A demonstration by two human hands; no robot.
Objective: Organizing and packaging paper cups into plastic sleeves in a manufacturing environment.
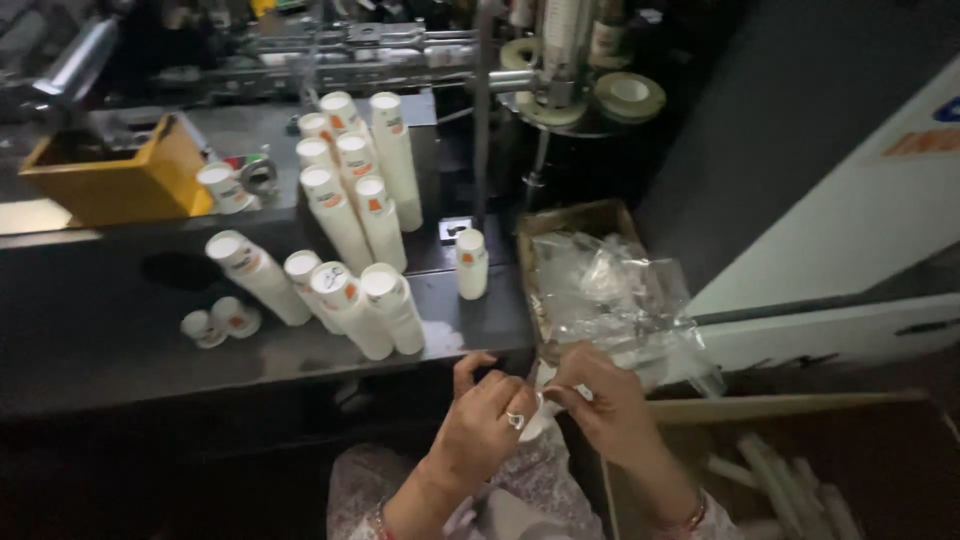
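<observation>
**Plastic bag held at desk edge**

Plastic bag (540, 395), clear and thin, sits pinched between both hands just below the desk (120, 340) edge. Left hand (490, 415) fingers curled shut on it; right hand (600, 395) fingers closed on its top. Stacks of paper cups (350, 240) lie on the desk; cardboard box of bags (600, 285) beside it.

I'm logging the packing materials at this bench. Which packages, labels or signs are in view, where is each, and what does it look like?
Clear plastic bags: crumpled heap in an open brown box right of the counter.
Cardboard carton: bottom right, brown, holding wrapped white stacks.
Yellow box: upper left, open.
Cup stacks: white, small orange printed marks.
Machine panel: right, white, orange mark.
Left hand and right hand: pinching clear plastic.
</observation>
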